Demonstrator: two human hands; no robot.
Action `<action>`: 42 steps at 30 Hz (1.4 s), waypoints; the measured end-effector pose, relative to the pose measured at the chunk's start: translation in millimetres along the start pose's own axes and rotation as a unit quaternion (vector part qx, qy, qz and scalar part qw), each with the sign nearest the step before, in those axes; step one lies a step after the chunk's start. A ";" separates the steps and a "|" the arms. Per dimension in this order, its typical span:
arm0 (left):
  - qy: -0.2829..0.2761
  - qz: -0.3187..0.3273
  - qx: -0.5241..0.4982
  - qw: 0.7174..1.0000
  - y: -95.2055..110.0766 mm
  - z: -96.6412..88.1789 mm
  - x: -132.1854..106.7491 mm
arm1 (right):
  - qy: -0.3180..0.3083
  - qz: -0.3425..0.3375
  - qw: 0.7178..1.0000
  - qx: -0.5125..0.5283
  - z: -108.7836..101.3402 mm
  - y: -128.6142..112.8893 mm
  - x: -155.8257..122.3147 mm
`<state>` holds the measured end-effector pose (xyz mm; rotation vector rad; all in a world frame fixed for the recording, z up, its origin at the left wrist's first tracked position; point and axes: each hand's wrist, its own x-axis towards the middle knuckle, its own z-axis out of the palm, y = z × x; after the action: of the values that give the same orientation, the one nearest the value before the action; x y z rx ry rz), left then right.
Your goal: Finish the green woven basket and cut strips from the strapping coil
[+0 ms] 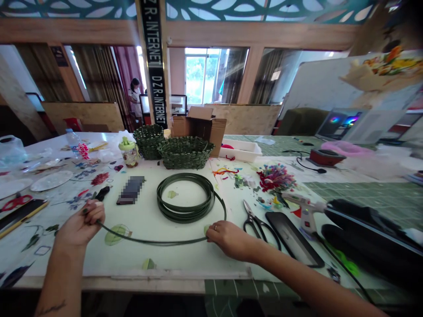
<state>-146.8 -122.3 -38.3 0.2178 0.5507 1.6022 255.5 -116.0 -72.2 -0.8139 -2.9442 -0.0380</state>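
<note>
Your left hand [86,220] and right hand [222,237] each pinch the dark green strip [155,241], grip closed on it; its span runs sideways between them; the coil [185,215] lies beyond on the tabletop [185,262], nearer your right hand.

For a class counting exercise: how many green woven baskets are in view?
2. The taller basket stands beyond the coil of green strip, to its left; the wider basket is beside it on the right, before the cardboard box. The box could hide more.
</note>
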 end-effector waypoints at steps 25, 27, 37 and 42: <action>-0.352 0.240 0.848 0.315 -212.3 53.2 9.8 | -0.032 -0.007 0.999 -0.030 36.8 -62.1 -3.6; -0.375 0.233 0.841 0.313 -212.8 49.3 16.2 | -0.038 -0.008 0.999 -0.026 34.0 -66.3 -5.2; -0.367 0.241 0.832 0.338 -152.0 71.0 93.9 | -0.015 -0.060 0.998 -0.021 37.0 -103.0 -2.7; -0.354 0.249 0.824 0.366 -165.7 83.9 53.3 | -0.016 -0.032 0.999 -0.016 29.9 -104.9 20.7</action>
<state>31.4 -48.9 -53.5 2.6680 1.2474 0.5673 181.7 -194.1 -100.2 -0.7313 -3.0057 -0.0785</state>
